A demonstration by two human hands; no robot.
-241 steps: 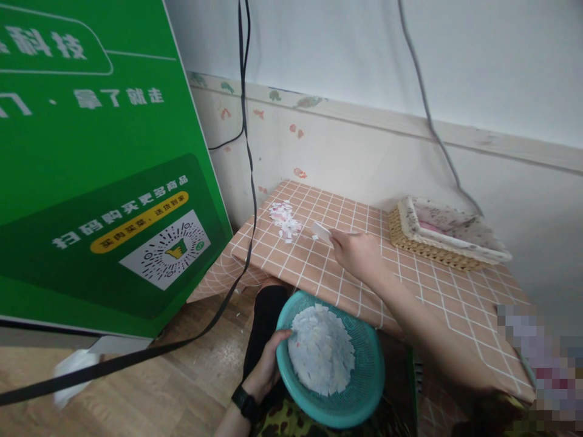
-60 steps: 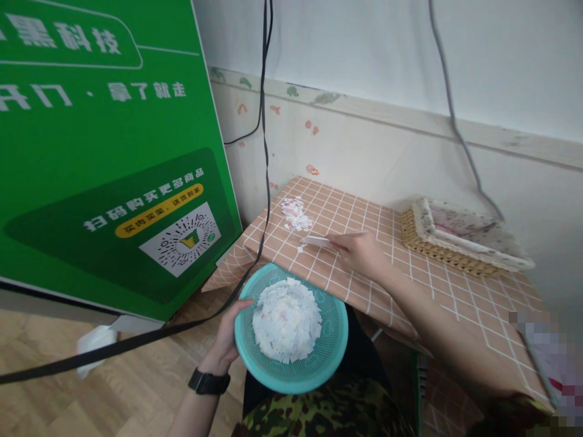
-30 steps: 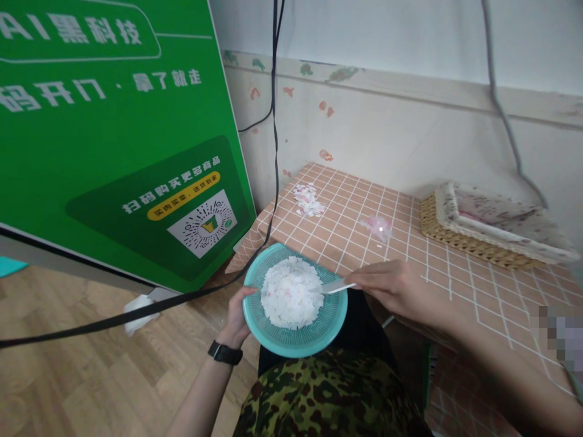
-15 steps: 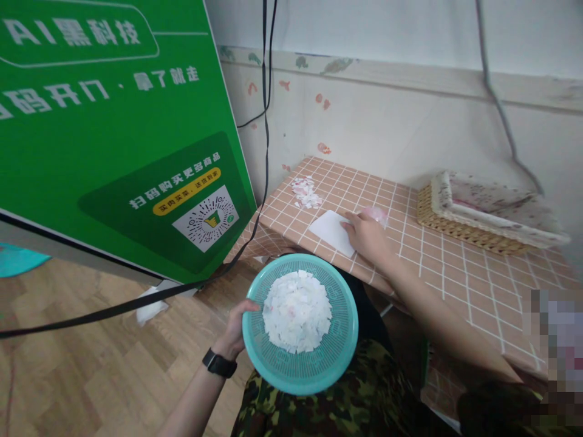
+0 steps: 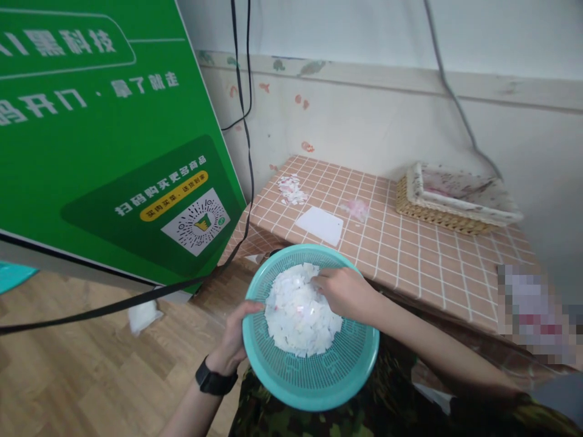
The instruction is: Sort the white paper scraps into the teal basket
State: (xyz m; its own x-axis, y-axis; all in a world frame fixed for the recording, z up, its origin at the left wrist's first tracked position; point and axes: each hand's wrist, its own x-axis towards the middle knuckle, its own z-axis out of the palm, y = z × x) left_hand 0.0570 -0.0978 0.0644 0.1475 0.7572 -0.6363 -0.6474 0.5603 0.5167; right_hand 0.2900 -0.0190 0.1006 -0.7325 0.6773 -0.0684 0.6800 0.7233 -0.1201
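Note:
A round teal plastic colander is over my lap, with a heap of small white paper scraps inside it. My left hand grips its left rim, thumb over the edge. Curled fingertips of my right hand reach into the heap from the right; whatever is between them is hidden. Past the colander, a white sheet of paper lies flat on the table, near its front edge. A pile of scraps is behind it to the left, and a pinkish translucent item to its right.
A checked cloth covers the table along the wall. A lined wicker basket stands at its back right. The green machine panel fills the left, with a black strap hanging across. A white bag-like thing lies on the floor.
My right hand has left the white sheet on the table and come down into the scraps in the colander. My left hand keeps its hold on the rim. The view has shifted right.

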